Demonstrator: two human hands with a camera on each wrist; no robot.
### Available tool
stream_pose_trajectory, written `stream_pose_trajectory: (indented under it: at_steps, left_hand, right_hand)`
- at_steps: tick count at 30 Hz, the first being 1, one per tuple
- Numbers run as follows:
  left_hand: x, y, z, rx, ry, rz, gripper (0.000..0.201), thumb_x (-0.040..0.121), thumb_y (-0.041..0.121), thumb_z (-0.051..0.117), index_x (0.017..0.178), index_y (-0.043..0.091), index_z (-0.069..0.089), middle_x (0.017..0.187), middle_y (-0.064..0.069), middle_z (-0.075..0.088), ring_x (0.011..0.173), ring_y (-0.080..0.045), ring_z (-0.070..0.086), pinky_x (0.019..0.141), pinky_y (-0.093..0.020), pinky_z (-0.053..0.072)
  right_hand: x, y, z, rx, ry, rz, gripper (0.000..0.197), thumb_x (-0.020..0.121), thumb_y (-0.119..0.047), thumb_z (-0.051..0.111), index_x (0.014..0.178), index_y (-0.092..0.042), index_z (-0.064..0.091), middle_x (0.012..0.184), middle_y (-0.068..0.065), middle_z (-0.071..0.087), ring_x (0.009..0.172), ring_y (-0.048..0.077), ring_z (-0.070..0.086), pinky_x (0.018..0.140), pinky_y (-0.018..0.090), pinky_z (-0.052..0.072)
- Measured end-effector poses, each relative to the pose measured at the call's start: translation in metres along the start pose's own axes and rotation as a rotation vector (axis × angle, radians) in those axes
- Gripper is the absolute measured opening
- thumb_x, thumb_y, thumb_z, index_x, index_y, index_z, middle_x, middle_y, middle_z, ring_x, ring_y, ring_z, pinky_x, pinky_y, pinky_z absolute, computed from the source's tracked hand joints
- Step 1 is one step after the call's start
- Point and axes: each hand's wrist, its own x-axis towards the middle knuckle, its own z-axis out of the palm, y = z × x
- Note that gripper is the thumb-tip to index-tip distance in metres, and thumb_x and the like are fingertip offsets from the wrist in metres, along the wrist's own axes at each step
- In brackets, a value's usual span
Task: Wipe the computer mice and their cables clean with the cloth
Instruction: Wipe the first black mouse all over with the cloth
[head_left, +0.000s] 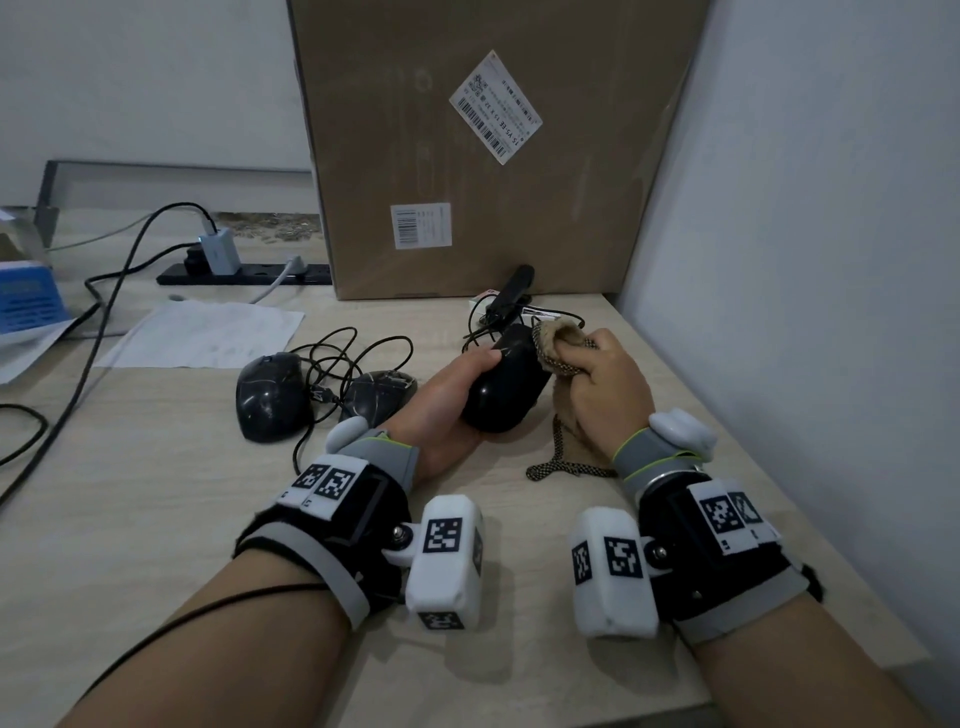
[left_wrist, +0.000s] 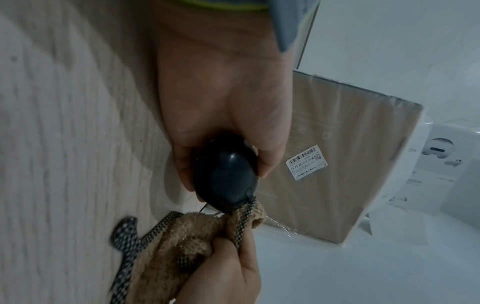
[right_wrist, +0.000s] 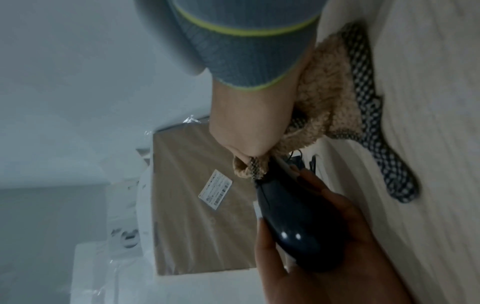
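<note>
Head view: left hand (head_left: 447, 400) cradles glossy black oval mouse (head_left: 506, 384) above pale wood counter (head_left: 171, 467); right hand (head_left: 608, 384) bunches tan fleecy cloth (head_left: 558, 343) against mouse front.

Left wrist view: shell looks light, rigid, slippery; side grip safest.

Right wrist view: cloth soft, compliant; thin cable likely floppy.

1. A pale wood-grain desk (head_left: 156, 467) carries everything; a white wall runs along one side.
2. Two black mice, one (head_left: 269, 397) glossy and one (head_left: 382, 393) scuffed, lie side by side with their tangled cables (head_left: 340, 353).
3. A large cardboard box (head_left: 483, 145) stands upright at the back.
4. A sheet of paper (head_left: 202, 335) lies flat near a black power strip (head_left: 244, 273).
5. The cloth's checkered edge (head_left: 558, 467) trails onto the desk.
</note>
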Motion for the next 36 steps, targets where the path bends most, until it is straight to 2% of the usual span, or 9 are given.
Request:
stream_pose_trajectory:
  at_steps: [2, 6, 9, 13, 18, 24, 29, 32, 36]
  left_hand:
    - [0.000, 0.000, 0.001, 0.024, -0.001, 0.009, 0.043, 0.099, 0.026, 0.038, 0.135, 0.004, 0.046, 0.118, -0.019, 0.059, 0.092, -0.027, 0.062, 0.071, -0.027, 0.053]
    - [0.000, 0.001, 0.000, 0.004, 0.020, 0.019, 0.043, 0.100, 0.027, 0.037, 0.136, 0.005, 0.046, 0.115, -0.018, 0.060, 0.090, -0.025, 0.062, 0.077, -0.032, 0.050]
    - [0.001, 0.000, -0.001, 0.002, 0.002, 0.012, 0.044, 0.099, 0.024, 0.038, 0.137, 0.002, 0.043, 0.116, -0.020, 0.057, 0.091, -0.026, 0.060, 0.076, -0.033, 0.053]
    - [0.000, 0.001, 0.000, 0.045, -0.009, -0.007, 0.038, 0.100, 0.025, 0.037, 0.126, 0.003, 0.051, 0.111, -0.020, 0.063, 0.088, -0.026, 0.064, 0.069, -0.027, 0.056]
    - [-0.001, 0.002, -0.002, 0.032, 0.039, 0.006, 0.031, 0.100, 0.028, 0.037, 0.115, 0.008, 0.057, 0.100, -0.014, 0.066, 0.083, -0.023, 0.064, 0.068, -0.031, 0.055]
    - [-0.002, 0.000, 0.001, 0.133, -0.030, 0.029, 0.028, 0.101, 0.022, 0.035, 0.118, 0.011, 0.054, 0.108, -0.018, 0.060, 0.091, -0.027, 0.061, 0.071, -0.033, 0.053]
    - [-0.001, -0.001, -0.001, 0.097, -0.015, 0.037, 0.029, 0.101, 0.023, 0.037, 0.121, 0.008, 0.052, 0.112, -0.020, 0.059, 0.094, -0.029, 0.060, 0.080, -0.042, 0.055]
    - [-0.003, 0.000, 0.000, 0.089, -0.048, 0.019, 0.022, 0.101, 0.019, 0.037, 0.111, 0.011, 0.055, 0.107, -0.018, 0.061, 0.092, -0.030, 0.061, 0.085, -0.045, 0.052]
    - [-0.003, 0.000, 0.003, 0.126, -0.034, 0.012, 0.022, 0.101, 0.021, 0.036, 0.109, 0.013, 0.055, 0.102, -0.016, 0.061, 0.085, -0.025, 0.061, 0.075, -0.037, 0.054]
  right_hand:
    - [-0.001, 0.002, -0.003, -0.048, 0.016, 0.016, 0.052, 0.076, -0.003, 0.037, 0.112, -0.026, 0.066, 0.093, 0.003, 0.042, 0.081, 0.030, 0.051, 0.064, 0.033, 0.042]
    - [-0.004, -0.008, -0.001, 0.130, 0.031, -0.165, 0.048, 0.069, -0.008, 0.039, 0.102, -0.019, 0.071, 0.093, 0.001, 0.048, 0.084, 0.016, 0.050, 0.070, 0.027, 0.041]
    - [-0.003, -0.005, 0.003, 0.120, -0.035, -0.117, 0.048, 0.069, -0.011, 0.037, 0.102, -0.021, 0.072, 0.098, 0.010, 0.055, 0.090, 0.027, 0.055, 0.075, 0.035, 0.046]
    - [0.000, 0.002, -0.001, -0.059, 0.012, 0.008, 0.050, 0.073, -0.006, 0.036, 0.108, -0.024, 0.067, 0.096, 0.006, 0.044, 0.084, 0.032, 0.051, 0.065, 0.032, 0.042]
    - [-0.005, -0.008, 0.003, 0.102, 0.000, -0.182, 0.046, 0.068, -0.009, 0.040, 0.098, -0.020, 0.073, 0.092, 0.003, 0.053, 0.086, 0.025, 0.055, 0.069, 0.032, 0.044]
    - [0.001, 0.003, 0.001, -0.091, 0.033, 0.028, 0.044, 0.074, -0.002, 0.041, 0.104, -0.018, 0.068, 0.095, 0.007, 0.044, 0.085, 0.034, 0.052, 0.063, 0.031, 0.037]
    - [-0.003, -0.004, 0.006, 0.087, 0.037, -0.191, 0.043, 0.070, -0.002, 0.048, 0.101, -0.019, 0.072, 0.099, 0.011, 0.054, 0.087, 0.023, 0.054, 0.070, 0.028, 0.043]
    - [-0.002, -0.004, 0.007, 0.056, -0.012, -0.094, 0.048, 0.072, -0.007, 0.041, 0.105, -0.026, 0.070, 0.108, 0.009, 0.054, 0.094, 0.026, 0.055, 0.076, 0.030, 0.046]
    - [-0.001, 0.000, 0.002, -0.094, 0.012, 0.002, 0.049, 0.076, -0.003, 0.041, 0.114, -0.023, 0.065, 0.109, 0.013, 0.045, 0.086, 0.033, 0.053, 0.064, 0.029, 0.039]
